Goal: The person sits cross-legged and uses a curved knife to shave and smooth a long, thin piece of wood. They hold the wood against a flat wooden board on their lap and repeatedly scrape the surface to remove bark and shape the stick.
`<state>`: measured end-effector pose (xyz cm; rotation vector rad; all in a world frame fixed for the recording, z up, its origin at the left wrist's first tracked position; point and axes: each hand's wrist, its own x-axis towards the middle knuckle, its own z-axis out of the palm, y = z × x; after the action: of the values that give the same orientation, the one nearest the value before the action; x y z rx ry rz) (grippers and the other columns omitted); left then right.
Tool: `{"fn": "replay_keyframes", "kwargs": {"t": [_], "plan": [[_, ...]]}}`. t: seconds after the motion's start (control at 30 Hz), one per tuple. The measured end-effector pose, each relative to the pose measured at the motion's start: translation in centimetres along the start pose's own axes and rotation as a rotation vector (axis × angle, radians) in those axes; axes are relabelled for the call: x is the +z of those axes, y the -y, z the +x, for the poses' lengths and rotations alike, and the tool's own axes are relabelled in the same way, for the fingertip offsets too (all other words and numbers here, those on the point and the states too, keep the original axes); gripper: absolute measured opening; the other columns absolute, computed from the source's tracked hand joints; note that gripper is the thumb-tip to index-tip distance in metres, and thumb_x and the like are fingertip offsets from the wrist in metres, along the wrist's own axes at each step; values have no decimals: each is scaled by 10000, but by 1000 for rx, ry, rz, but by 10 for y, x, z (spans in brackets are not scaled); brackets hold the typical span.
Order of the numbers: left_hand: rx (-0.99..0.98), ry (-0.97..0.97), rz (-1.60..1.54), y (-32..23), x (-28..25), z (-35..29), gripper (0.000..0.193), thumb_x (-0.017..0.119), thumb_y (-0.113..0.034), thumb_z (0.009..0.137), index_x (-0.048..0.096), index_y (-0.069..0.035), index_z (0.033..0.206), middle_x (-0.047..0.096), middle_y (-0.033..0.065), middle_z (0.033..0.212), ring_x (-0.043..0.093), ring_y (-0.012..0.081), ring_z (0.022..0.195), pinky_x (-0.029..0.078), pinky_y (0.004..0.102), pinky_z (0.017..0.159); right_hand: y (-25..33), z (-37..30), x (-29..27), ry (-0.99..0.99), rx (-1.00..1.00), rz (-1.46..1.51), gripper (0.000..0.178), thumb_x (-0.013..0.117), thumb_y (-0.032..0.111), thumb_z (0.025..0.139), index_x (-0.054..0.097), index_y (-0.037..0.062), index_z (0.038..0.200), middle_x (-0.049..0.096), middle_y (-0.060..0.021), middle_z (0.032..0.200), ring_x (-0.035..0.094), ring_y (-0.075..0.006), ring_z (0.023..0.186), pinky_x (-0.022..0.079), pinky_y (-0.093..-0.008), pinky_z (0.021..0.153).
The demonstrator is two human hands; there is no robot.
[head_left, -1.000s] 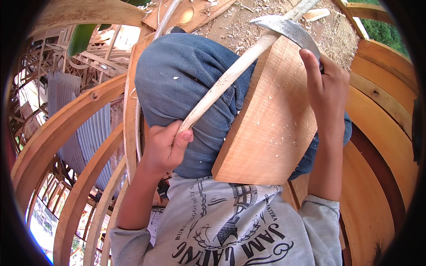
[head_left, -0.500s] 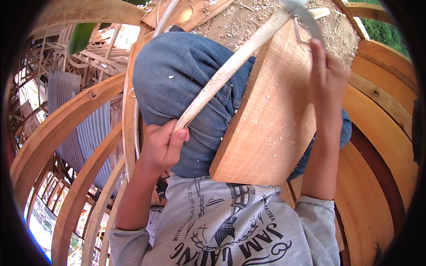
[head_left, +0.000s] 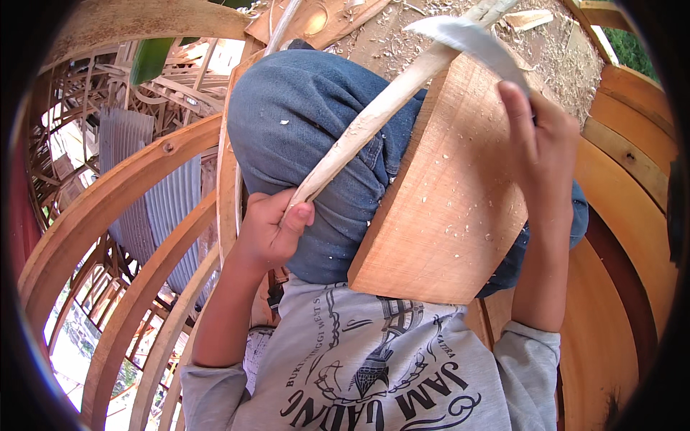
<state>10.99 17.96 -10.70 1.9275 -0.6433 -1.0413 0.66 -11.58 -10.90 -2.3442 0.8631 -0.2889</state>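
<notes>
The left hand closes around the near end of the stick, seemingly bracing it at the wooden block's far-left corner; the right hand clasps the curved knife, blade crossing the stick there.

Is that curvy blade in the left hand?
No, the left hand grips the pale stick; the right hand holds the curved blade.

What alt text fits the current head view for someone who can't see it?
The left hand grips a pale stick slanting across blue jeans and over a corner of a wooden block, while the right hand holds a curved blade over the stick's far part. Wood shavings lie beyond.
</notes>
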Motion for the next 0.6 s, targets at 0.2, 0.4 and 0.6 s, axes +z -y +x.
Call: {"fn": "replay_keyframes", "kwargs": {"t": [0.2, 0.4, 0.6], "plan": [[-153, 128, -91, -6, -13, 5, 547, 420, -426, 978, 594, 19, 712, 392, -36, 442, 346, 53, 393, 266, 230, 397, -1, 8, 4, 60, 161, 22, 576, 618, 486, 862, 566, -13, 577, 432, -169, 448, 451, -282, 385, 357, -370, 419], [-144, 116, -58, -4, -13, 3, 551, 418, -418, 979, 600, 22, 704, 394, -35, 441, 335, 53, 393, 262, 231, 398, 2, 0, -2, 130, -146, -284, 594, 634, 523, 825, 532, 16, 532, 467, -144, 446, 510, -313, 419, 395, -376, 422], [-56, 65, -32, -2, -7, 3, 512, 444, -380, 977, 591, 26, 701, 398, -32, 447, 349, 55, 399, 277, 230, 410, 22, -23, 5, 127, -37, -181, 563, 633, 512, 830, 553, 18, 573, 491, -156, 483, 523, -324, 445, 404, -388, 443]]}}
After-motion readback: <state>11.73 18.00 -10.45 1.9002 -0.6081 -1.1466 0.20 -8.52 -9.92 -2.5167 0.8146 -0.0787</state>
